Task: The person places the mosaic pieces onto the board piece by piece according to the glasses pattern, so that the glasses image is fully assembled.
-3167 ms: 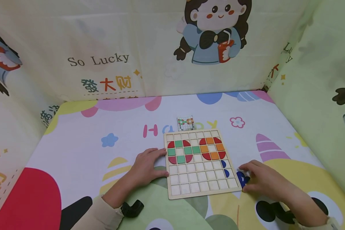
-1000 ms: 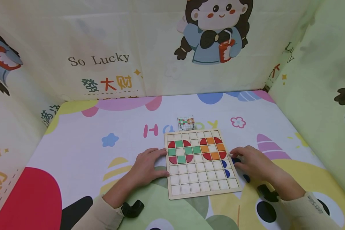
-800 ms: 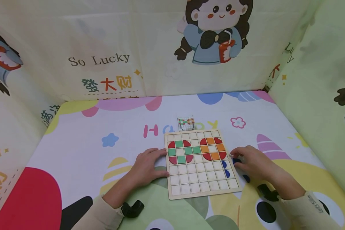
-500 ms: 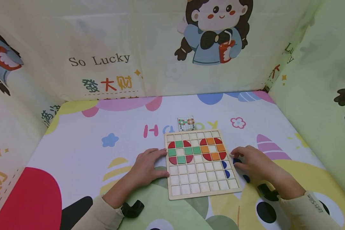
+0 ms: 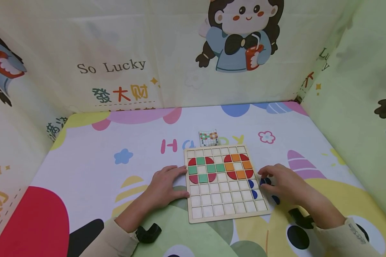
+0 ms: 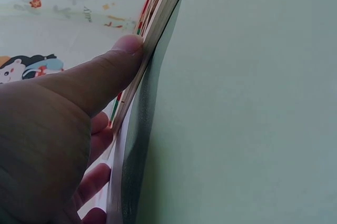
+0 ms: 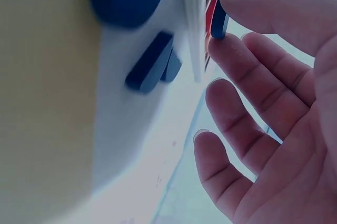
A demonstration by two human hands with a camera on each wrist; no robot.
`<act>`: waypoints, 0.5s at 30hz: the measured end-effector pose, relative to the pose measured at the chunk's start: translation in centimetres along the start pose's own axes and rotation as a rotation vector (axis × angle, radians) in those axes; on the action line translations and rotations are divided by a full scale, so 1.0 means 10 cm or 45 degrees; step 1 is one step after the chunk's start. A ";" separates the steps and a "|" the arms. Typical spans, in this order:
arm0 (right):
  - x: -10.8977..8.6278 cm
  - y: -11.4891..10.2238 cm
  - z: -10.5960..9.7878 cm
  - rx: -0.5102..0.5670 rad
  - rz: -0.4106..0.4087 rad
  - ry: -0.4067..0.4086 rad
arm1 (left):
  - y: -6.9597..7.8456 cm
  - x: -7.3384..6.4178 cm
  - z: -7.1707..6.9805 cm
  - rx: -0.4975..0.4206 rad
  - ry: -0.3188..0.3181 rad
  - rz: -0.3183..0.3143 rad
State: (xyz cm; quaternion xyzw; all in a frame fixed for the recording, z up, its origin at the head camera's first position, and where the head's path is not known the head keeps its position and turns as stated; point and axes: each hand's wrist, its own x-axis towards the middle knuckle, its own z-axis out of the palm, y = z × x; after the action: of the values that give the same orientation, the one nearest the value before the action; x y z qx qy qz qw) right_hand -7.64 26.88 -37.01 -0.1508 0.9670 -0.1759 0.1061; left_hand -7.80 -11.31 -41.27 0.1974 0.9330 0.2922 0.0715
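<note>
A square wooden grid board [image 5: 229, 216] lies on the table, with red, green, orange and blue flat pieces set in its upper and right cells. My left hand [image 5: 163, 187] rests along the board's left edge, fingers spread; in the left wrist view, the thumb [image 6: 113, 66] touches the rim. Just off the right edge is my right hand [image 5: 284, 184]. Its thumb and index finger pinch a blue rounded piece [image 7: 218, 18], seen edge-on in the right wrist view. Beneath that hand lie loose blue pieces [image 5: 275, 200], partly hidden.
A small pattern card [image 5: 209, 138] stands at the board's far edge. Two blue half-round pieces [image 5: 254, 194] sit in right-hand cells. The cartoon-printed tablecloth [image 5: 141, 135] covers the table, and printed fabric walls [image 5: 167, 46] enclose it at the back and sides.
Since the oldest frame, my right hand has moved up and left along the board's right edge. Just now it shifts slightly, showing more blue under its fingers. My left hand stays put.
</note>
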 end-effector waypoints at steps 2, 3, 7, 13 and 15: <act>-0.02 -0.03 0.01 0.002 -0.016 -0.008 | 0.00 0.00 0.00 0.000 -0.001 0.001; -0.03 -0.04 0.02 0.001 -0.025 -0.007 | 0.00 0.00 0.00 0.000 -0.002 0.001; -0.08 -0.09 0.04 0.011 -0.050 -0.003 | 0.01 0.00 -0.01 -0.002 -0.004 -0.002; -0.15 -0.16 0.09 0.025 -0.110 0.028 | 0.02 0.00 -0.01 -0.008 -0.003 -0.002; -0.17 -0.18 0.11 0.018 -0.137 0.038 | 0.01 -0.01 -0.01 -0.007 -0.002 0.001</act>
State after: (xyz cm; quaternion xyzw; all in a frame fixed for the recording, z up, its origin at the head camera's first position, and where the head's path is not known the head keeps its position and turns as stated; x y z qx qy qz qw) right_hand -5.34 25.47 -37.04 -0.1990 0.9577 -0.1905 0.0832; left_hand -7.73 -11.29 -41.08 0.1979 0.9320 0.2947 0.0726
